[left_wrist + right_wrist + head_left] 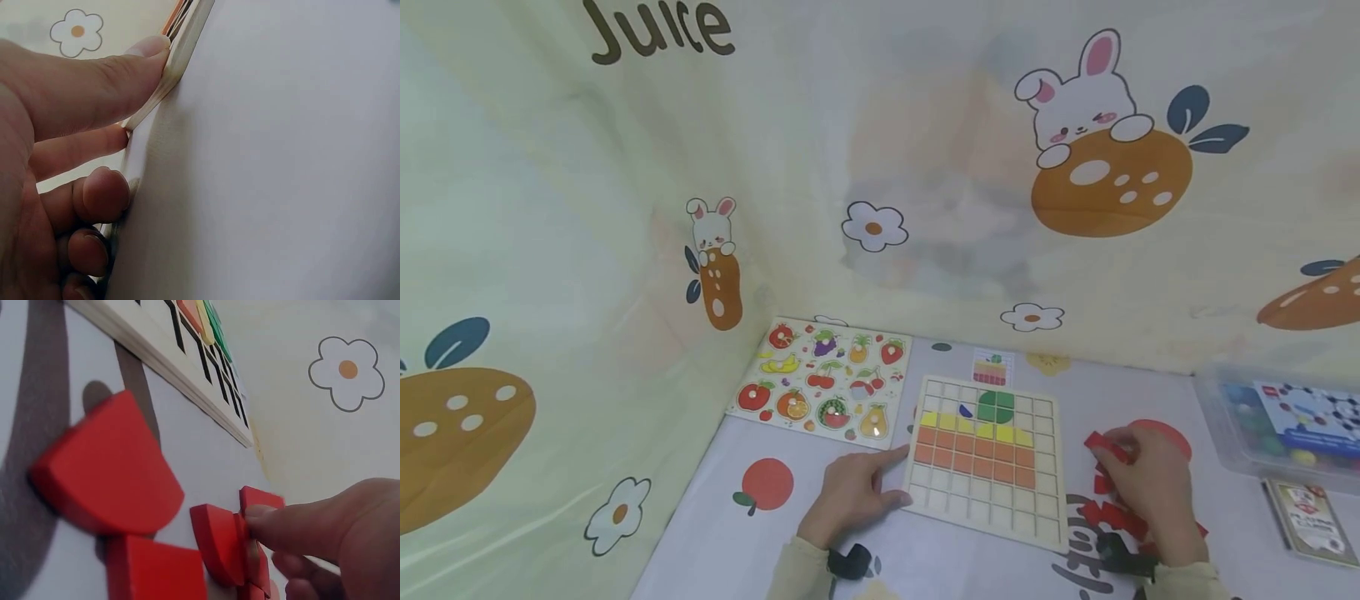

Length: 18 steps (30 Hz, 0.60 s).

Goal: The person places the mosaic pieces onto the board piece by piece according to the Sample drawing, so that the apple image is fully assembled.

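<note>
Pinching red piece (1107,447), right grip (1142,483)

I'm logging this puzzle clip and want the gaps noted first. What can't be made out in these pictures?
- Head view: the right hand covers much of the red pieces, so they cannot be counted.
- Head view: the pattern card is too small to read.
- Left wrist view: the left hand fills the frame; only an edge of the grid board shows.
- Right wrist view: the board's top is cut off.
</note>
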Each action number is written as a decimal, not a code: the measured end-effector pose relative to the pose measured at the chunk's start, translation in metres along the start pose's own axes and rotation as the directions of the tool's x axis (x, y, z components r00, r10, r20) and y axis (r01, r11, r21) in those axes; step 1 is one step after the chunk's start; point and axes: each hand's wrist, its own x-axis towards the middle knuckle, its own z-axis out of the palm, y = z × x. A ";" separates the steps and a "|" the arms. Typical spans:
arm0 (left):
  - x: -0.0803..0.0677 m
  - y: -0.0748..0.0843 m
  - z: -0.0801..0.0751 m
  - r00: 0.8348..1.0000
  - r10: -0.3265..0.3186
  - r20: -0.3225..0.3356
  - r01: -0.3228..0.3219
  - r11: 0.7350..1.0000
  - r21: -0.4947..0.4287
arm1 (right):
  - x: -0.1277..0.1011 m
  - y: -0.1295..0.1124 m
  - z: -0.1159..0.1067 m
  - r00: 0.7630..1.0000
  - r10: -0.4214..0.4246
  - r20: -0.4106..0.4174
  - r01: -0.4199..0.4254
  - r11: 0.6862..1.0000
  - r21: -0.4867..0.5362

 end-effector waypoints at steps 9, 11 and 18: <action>-0.002 0.003 -0.002 1.000 -0.003 0.008 0.003 1.000 -0.004 | -0.012 -0.009 0.009 0.993 -0.114 -0.042 0.118 0.985 0.129; -0.002 0.003 -0.002 1.000 -0.008 0.012 0.008 1.000 -0.007 | -0.014 -0.015 0.010 0.987 -0.156 -0.036 0.160 0.975 0.153; -0.001 0.004 -0.002 1.000 -0.016 0.017 0.016 1.000 -0.012 | -0.024 -0.042 0.023 0.966 -0.251 0.061 0.233 0.948 0.215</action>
